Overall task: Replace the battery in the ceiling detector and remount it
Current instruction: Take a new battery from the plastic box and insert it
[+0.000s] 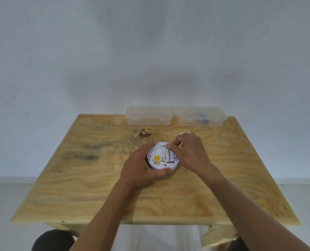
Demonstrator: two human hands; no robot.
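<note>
On the table point(96, 187), detector point(157, 164) back-up, batteries point(169, 156) lengthwise away, left fingers point(164, 171) gripping detector, right fingers point(170, 146) pinching battery.

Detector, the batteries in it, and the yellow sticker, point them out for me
detector point(157, 166), head view, near white rim
batteries point(169, 156), head view, middle of the pair
yellow sticker point(156, 158), head view, its centre

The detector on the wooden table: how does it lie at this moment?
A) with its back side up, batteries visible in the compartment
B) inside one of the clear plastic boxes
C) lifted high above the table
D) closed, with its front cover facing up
A: the detector lies back side up on the table, with batteries visible in its open compartment and a yellow label beside them.
</note>
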